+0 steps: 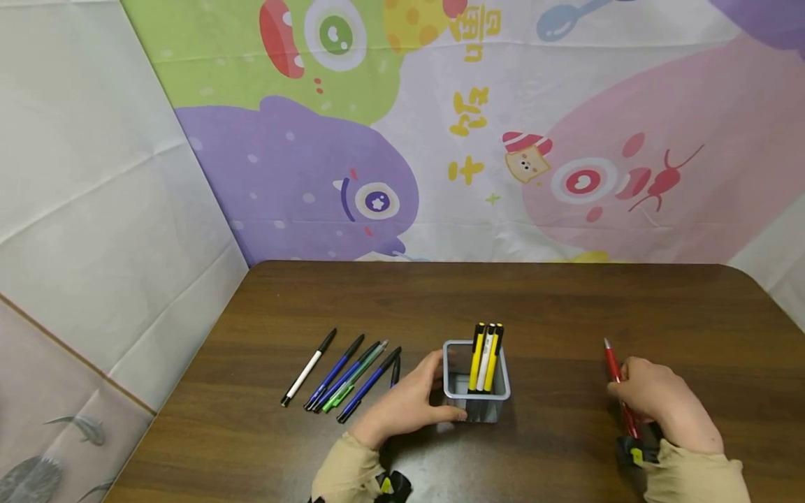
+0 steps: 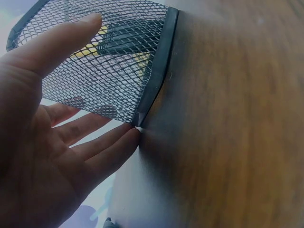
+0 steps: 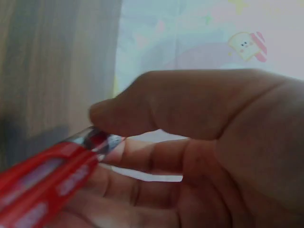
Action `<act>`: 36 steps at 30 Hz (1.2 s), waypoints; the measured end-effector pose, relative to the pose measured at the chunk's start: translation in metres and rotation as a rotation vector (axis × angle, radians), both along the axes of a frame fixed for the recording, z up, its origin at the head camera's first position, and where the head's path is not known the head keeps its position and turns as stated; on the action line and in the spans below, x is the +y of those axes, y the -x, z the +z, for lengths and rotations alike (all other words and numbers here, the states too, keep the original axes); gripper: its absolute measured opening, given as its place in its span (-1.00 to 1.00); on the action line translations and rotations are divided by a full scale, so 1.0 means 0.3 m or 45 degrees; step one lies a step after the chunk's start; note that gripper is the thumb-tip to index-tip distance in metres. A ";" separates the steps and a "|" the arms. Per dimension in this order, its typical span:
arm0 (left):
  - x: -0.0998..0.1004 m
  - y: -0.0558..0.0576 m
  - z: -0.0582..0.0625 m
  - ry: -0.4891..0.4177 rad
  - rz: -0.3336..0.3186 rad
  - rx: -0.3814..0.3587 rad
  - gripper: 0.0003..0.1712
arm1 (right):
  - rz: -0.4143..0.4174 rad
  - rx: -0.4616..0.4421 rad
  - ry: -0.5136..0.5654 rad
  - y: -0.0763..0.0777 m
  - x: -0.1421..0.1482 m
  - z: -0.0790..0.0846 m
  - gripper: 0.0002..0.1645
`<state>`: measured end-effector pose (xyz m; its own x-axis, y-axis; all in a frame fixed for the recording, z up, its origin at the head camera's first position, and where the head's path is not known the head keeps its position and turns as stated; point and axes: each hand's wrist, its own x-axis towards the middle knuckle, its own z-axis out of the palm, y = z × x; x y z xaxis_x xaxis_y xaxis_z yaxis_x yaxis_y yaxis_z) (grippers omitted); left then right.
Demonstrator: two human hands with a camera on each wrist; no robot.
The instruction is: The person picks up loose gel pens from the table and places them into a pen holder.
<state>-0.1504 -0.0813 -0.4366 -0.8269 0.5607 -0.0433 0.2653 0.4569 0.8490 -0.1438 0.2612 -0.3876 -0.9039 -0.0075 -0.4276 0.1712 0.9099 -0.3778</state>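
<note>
My left hand (image 1: 409, 398) grips a square mesh pen holder (image 1: 478, 409) from its left side, thumb at the near face and fingers around the far side. In the left wrist view the mesh wall (image 2: 123, 71) lies between the thumb and the fingers, with the holder's dark base close to the tabletop. Two yellow pens (image 1: 474, 363) and a white pen (image 1: 485, 360) with black ends stand in it. Farther right, my right hand (image 1: 660, 398) pinches a red pen (image 1: 612, 360), its silver tip pointing away from me. The right wrist view has the red barrel (image 3: 52, 175) by the thumb.
Left of the holder, several pens lie slanted on the brown wooden table (image 1: 541, 300): a white pen (image 1: 308, 376), blue pens (image 1: 371, 383) and a green pen (image 1: 358, 384). A dark pen (image 1: 395, 369) is partly behind my left hand. A cartoon-printed cloth (image 1: 453, 209) hangs behind the table.
</note>
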 end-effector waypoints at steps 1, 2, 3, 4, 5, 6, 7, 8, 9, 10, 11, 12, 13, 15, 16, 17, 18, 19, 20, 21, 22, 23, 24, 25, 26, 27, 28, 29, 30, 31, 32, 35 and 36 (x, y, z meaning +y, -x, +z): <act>0.000 0.000 0.000 0.001 0.000 0.001 -0.03 | 0.013 0.042 -0.003 0.000 -0.003 0.004 -0.73; 0.000 0.001 0.000 0.002 0.001 0.003 -0.03 | 0.021 0.074 -0.004 0.001 -0.006 0.009 -0.72; 0.000 0.001 -0.001 0.001 0.001 0.000 -0.03 | 0.028 0.100 -0.002 0.002 -0.009 0.015 -0.70; 0.000 0.001 -0.001 0.000 0.001 -0.001 -0.03 | 0.034 0.140 -0.004 0.001 -0.013 0.019 -0.69; 0.000 0.001 -0.001 0.000 0.001 -0.001 -0.03 | 0.041 0.183 -0.007 0.000 -0.017 0.023 -0.66; 0.000 0.001 -0.001 0.002 0.000 -0.001 -0.03 | 0.043 0.229 -0.003 -0.002 -0.020 0.027 -0.64; 0.000 0.001 -0.001 0.005 0.001 0.001 -0.03 | 0.041 0.271 0.007 -0.004 -0.023 0.029 -0.63; 0.000 0.002 -0.001 0.007 0.001 0.002 -0.03 | 0.031 0.309 0.017 -0.006 -0.027 0.032 -0.61; 0.000 0.002 -0.001 0.010 0.001 0.004 -0.03 | 0.026 0.359 0.026 -0.009 -0.031 0.033 -0.59; 0.000 0.002 -0.001 0.012 0.002 0.007 -0.03 | 0.020 0.409 0.039 -0.011 -0.035 0.033 -0.58; 0.000 0.001 -0.001 0.013 0.001 0.007 -0.03 | 0.011 0.450 0.058 -0.012 -0.038 0.034 -0.58; 0.001 0.001 0.000 0.012 0.000 0.006 -0.03 | -0.001 0.488 0.078 -0.013 -0.043 0.035 -0.58; 0.001 0.001 0.000 0.011 0.000 0.005 -0.03 | -0.015 0.529 0.096 -0.014 -0.049 0.037 -0.57; 0.001 0.000 0.001 0.008 0.000 0.002 -0.04 | -0.051 0.620 0.135 -0.014 -0.060 0.040 -0.57; 0.001 0.000 0.002 0.009 0.002 0.000 -0.04 | -0.069 0.672 0.150 -0.014 -0.066 0.043 -0.58; 0.001 0.000 0.002 0.009 0.002 0.000 -0.04 | -0.084 0.731 0.159 -0.014 -0.072 0.045 -0.60; 0.001 0.000 0.003 0.009 0.003 -0.001 -0.04 | -0.097 0.791 0.165 -0.013 -0.078 0.047 -0.63; 0.001 0.000 0.003 0.009 0.004 -0.001 -0.04 | -0.107 0.847 0.174 -0.013 -0.082 0.050 -0.65; 0.002 0.000 0.003 0.006 0.003 -0.003 -0.03 | -0.120 0.899 0.181 -0.013 -0.087 0.053 -0.69; 0.002 0.000 0.003 0.005 0.003 -0.005 -0.03 | -0.130 0.944 0.189 -0.013 -0.090 0.055 -0.71; 0.002 0.000 0.003 0.005 0.003 -0.006 -0.03 | -0.143 0.981 0.192 -0.014 -0.095 0.058 -0.74; 0.002 0.000 0.003 0.002 0.002 -0.009 -0.03 | -0.156 1.009 0.197 -0.015 -0.099 0.061 -0.76; 0.002 0.000 0.003 -0.002 0.000 -0.014 -0.04 | -0.172 1.030 0.203 -0.017 -0.104 0.063 -0.77; 0.002 0.000 0.002 -0.006 -0.001 -0.017 -0.04 | -0.191 1.044 0.210 -0.019 -0.108 0.067 -0.77; 0.003 0.000 0.002 -0.010 -0.002 -0.019 -0.04 | -0.212 1.055 0.217 -0.021 -0.113 0.070 -0.77; 0.003 0.000 0.002 -0.011 -0.003 -0.020 -0.04 | -0.230 1.062 0.229 -0.023 -0.118 0.071 -0.76; 0.002 -0.001 0.001 -0.014 -0.003 -0.020 -0.04 | -0.248 1.071 0.238 -0.024 -0.122 0.074 -0.76; 0.002 -0.001 0.001 -0.017 -0.004 -0.020 -0.04 | -0.260 1.084 0.250 -0.025 -0.126 0.076 -0.76; 0.002 -0.001 0.001 -0.018 -0.004 -0.019 -0.04 | -0.272 1.097 0.264 -0.026 -0.130 0.078 -0.77; 0.002 -0.001 0.000 -0.019 -0.004 -0.016 -0.04 | -0.275 1.107 0.280 -0.027 -0.134 0.079 -0.79; 0.002 -0.001 0.000 -0.018 -0.004 -0.014 -0.04 | -0.269 1.119 0.292 -0.027 -0.138 0.081 -0.81; 0.001 0.000 -0.001 -0.019 -0.002 -0.012 -0.03 | -0.222 1.136 0.321 -0.029 -0.149 0.087 -0.85; 0.001 0.000 -0.001 -0.018 -0.002 -0.013 -0.03 | -0.202 1.138 0.331 -0.030 -0.153 0.089 -0.85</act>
<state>-0.1503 -0.0810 -0.4368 -0.8257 0.5625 -0.0438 0.2571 0.4442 0.8582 -0.1349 0.2153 -0.3609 -0.8945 0.1463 0.4225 -0.1653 0.7697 -0.6166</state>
